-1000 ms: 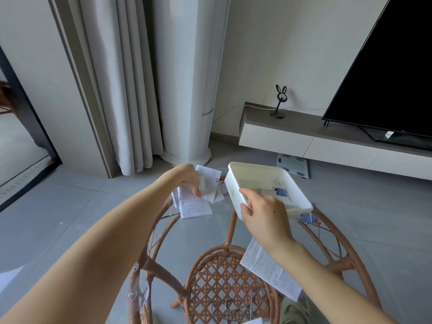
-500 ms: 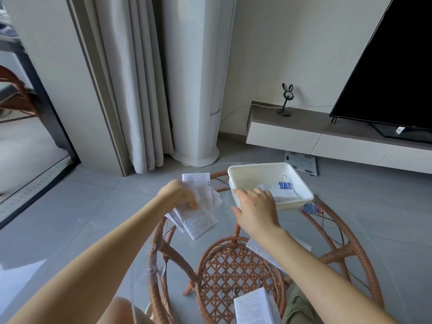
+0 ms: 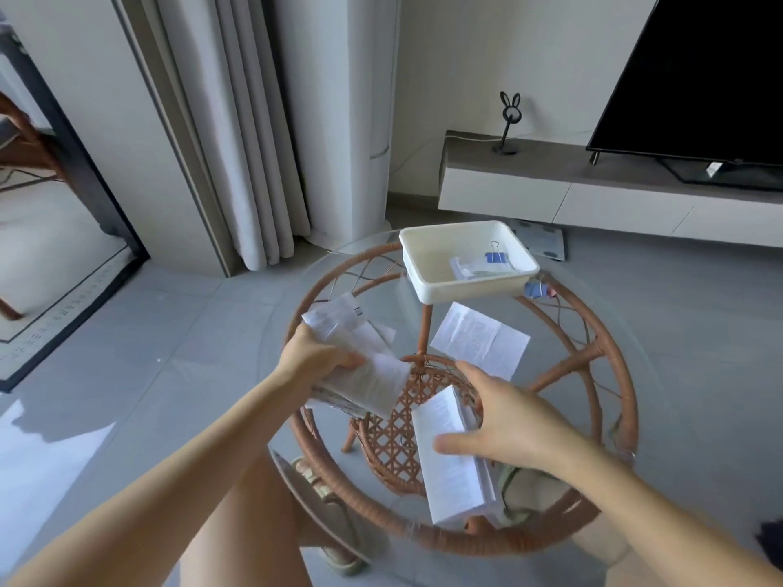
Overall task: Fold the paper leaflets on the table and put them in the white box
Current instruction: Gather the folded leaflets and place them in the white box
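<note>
The white box [image 3: 428,286] stands at the far edge of the round glass table [image 3: 601,358]; inside lie a folded leaflet and a blue binder clip [image 3: 495,257]. My left hand [image 3: 315,358] grips a bundle of printed leaflets [image 3: 364,370] over the table's left side. My right hand [image 3: 506,421] is spread, fingers apart, over the edge of a folded leaflet stack [image 3: 449,455] lying near the front; whether it touches the stack is unclear. One flat leaflet [image 3: 478,338] lies between that hand and the box.
A second blue binder clip [image 3: 536,289] lies on the glass right of the box. The rattan table frame [image 3: 398,434] shows through the glass. My knee [image 3: 254,510] is at the table's front left. A TV cabinet [image 3: 593,197] and curtain [image 3: 237,133] stand behind.
My right hand has left the white box and come back toward me over the near leaflet stack. My left hand has drawn its leaflets closer. The view has tilted down.
</note>
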{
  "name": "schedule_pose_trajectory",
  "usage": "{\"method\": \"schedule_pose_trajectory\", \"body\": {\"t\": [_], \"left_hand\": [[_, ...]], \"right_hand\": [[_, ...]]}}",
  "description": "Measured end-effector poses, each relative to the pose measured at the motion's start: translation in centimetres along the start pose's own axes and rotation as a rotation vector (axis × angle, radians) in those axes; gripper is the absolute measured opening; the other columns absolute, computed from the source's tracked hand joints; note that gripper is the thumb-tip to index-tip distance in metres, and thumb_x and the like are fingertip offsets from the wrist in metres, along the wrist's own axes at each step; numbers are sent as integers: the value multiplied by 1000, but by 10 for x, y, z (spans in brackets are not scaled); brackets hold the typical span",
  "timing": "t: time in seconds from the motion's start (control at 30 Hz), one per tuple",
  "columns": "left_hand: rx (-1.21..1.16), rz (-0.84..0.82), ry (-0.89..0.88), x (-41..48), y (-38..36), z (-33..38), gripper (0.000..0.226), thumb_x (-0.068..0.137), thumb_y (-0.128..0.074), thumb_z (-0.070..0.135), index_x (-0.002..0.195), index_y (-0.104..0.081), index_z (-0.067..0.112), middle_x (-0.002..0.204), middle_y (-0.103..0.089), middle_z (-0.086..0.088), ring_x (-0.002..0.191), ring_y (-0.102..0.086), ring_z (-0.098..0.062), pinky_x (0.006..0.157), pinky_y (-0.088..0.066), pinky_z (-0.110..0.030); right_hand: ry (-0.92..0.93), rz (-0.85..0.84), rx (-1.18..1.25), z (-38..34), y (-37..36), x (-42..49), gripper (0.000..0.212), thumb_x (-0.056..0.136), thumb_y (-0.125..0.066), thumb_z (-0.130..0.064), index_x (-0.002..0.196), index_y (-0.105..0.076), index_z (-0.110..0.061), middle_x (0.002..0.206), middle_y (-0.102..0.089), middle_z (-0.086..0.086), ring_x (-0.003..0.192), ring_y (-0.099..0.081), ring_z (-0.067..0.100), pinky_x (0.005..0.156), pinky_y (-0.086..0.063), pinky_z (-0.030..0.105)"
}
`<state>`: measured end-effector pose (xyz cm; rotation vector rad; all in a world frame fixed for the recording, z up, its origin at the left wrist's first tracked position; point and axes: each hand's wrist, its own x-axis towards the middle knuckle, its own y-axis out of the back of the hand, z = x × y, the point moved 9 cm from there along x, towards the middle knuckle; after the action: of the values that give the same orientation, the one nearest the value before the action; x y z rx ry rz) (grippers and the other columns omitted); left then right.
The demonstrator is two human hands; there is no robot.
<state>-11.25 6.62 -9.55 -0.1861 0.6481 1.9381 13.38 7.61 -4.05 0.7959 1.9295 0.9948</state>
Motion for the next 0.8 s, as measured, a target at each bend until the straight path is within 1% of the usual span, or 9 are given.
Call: {"method": "schedule_pose_trajectory", "body": {"t": [0.1, 0.17, 0.23, 0.33, 0.4, 0.5, 0.63, 0.73, 0.8], "left_hand": [[57, -12, -26, -21, -14, -2, 88, 33, -86, 43, 112, -57, 20, 100, -67, -5, 91, -66, -21, 80, -57, -42], [155, 31, -36, -32, -17, -1, 86, 50, -88, 41, 121, -48, 14, 107, -63, -5, 95, -62, -21, 83, -55, -40], [383, 146, -86, -41, -12, 5, 88, 66, -82, 43, 132, -36, 6, 119, -57, -10, 106, -57, -27, 87, -52, -39], [602, 360, -197, -59, 1, 17, 105, 68, -76, 55, 143, -23, 3, 137, -40, -17, 124, -40, -33, 97, -40, -42], [665, 413, -232, -66, 3, 18, 95, 69, -72, 61, 135, -33, 5, 131, -41, -16, 120, -39, -33, 92, -40, -41], [714, 311, -201, -62, -3, 13, 72, 72, -67, 64, 110, -47, 6, 115, -52, -12, 103, -50, -30, 73, -45, -36], [685, 232, -197, -55, 2, 18, 53, 76, -70, 56, 89, -47, 10, 81, -54, 0, 66, -46, -15, 48, -32, -27], [657, 201, -249, -54, 5, 31, 36, 81, -71, 39, 85, -51, 9, 73, -53, 1, 64, -45, -17, 54, -39, -30], [571, 184, -242, -53, 10, 37, 8, 84, -63, 14, 84, -56, 12, 71, -52, 3, 68, -50, -20, 61, -46, -32]], "right_hand": [[-64, 61, -78, 14, -21, -4, 95, 71, -77, -42, 146, -20, -23, 140, -45, -2, 125, -45, 20, 94, -46, 34], [-113, 101, -39, 25, -29, -7, 83, 72, -79, -34, 138, -30, -22, 129, -54, -3, 115, -52, 19, 87, -49, 33], [-170, 132, 85, 38, -33, -10, 71, 69, -82, -32, 126, -42, -23, 118, -59, -6, 104, -58, 18, 83, -51, 35], [-224, 151, 226, 57, -34, -13, 45, 64, -84, -28, 99, -60, -15, 94, -66, -3, 86, -63, 19, 77, -54, 39], [-235, 167, 322, 68, -32, -14, 30, 65, -83, -22, 84, -64, -8, 80, -68, 3, 78, -65, 25, 70, -53, 38], [-175, 231, 546, 69, -16, -17, 14, 74, -76, -12, 72, -64, -6, 71, -67, 7, 71, -64, 26, 59, -47, 32], [-34, 258, 982, 38, 21, -13, 1, 82, -69, -6, 81, -69, -7, 75, -72, 3, 70, -66, 15, 61, -50, 22], [93, 165, 948, -12, 27, 9, 3, 80, -72, -10, 84, -70, -9, 80, -72, 2, 77, -64, 15, 71, -49, 24], [126, 138, 781, -37, 13, 30, 14, 80, -74, -15, 86, -69, -3, 84, -69, 8, 79, -60, 14, 76, -49, 27]]}}
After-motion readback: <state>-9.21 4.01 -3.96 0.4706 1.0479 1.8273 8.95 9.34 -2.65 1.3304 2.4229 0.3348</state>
